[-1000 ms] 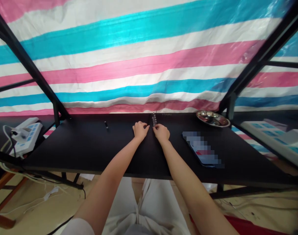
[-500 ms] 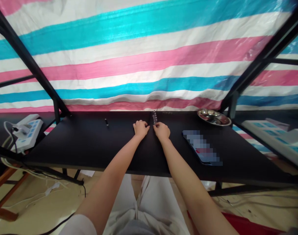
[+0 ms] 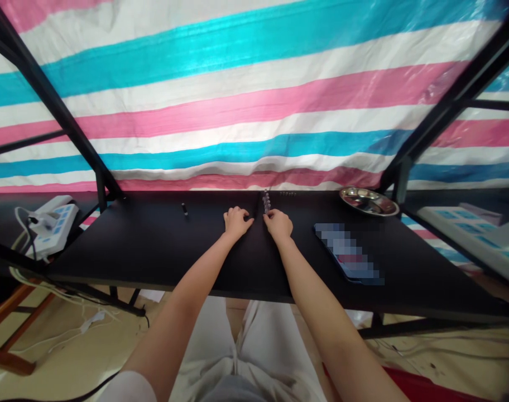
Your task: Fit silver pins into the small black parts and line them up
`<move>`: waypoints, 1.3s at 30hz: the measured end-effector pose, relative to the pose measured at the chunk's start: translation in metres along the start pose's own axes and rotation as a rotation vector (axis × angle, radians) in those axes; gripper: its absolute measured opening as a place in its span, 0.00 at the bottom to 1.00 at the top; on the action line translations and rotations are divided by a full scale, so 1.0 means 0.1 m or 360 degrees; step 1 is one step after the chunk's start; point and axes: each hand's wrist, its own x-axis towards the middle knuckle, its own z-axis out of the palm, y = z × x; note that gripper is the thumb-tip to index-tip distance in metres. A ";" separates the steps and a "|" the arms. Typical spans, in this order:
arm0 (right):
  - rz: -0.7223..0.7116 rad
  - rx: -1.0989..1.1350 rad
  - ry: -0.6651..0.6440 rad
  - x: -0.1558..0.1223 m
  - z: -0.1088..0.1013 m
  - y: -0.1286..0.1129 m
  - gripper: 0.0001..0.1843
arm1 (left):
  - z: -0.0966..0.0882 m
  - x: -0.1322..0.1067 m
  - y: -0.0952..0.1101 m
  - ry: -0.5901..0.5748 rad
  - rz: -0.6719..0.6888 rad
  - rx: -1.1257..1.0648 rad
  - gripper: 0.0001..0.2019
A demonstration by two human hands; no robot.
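Observation:
My left hand [image 3: 238, 222] rests on the black table with bent fingers, a gap showing between thumb and forefinger. I see nothing held in it. Just to its right, my right hand [image 3: 279, 224] is closed in a pinch at the near end of a row of small pale purple, bead-like pieces [image 3: 267, 201]. What lies between its fingertips is too small to make out. The row runs away from me toward the back edge. Right of it, several tiny light pieces [image 3: 288, 194] lie in a line along that edge.
A shiny metal dish [image 3: 369, 202] stands at the back right. A blurred-out, phone-like slab [image 3: 349, 254] lies right of my right arm. On the left is a small black cylinder [image 3: 185, 210]. Power strips [image 3: 56, 226] sit beyond the black frame posts, and a striped sheet [image 3: 254, 100] hangs behind.
My left hand has shifted slightly left, away from the right hand, and its thumb and forefinger look further apart. The right hand stays at the row. The view has shifted slightly.

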 end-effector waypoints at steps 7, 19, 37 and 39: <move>0.0007 -0.0016 -0.0006 0.00 0.01 0.00 0.14 | -0.22 -0.18 -0.33 0.0100 0.0150 -0.0072 0.08; -0.0008 -0.0030 -0.0022 -0.09 -0.03 -0.03 0.17 | -0.45 -0.23 -0.66 0.1096 -0.0564 -0.1167 0.35; -0.0287 0.0217 0.0102 -0.40 -0.17 -0.25 0.13 | -0.61 -0.09 -0.89 0.0948 -0.0975 -0.2071 0.31; -0.0456 0.0330 0.0084 -0.44 -0.15 -0.27 0.14 | -0.61 -0.10 -0.86 0.0953 -0.0974 -0.2043 0.25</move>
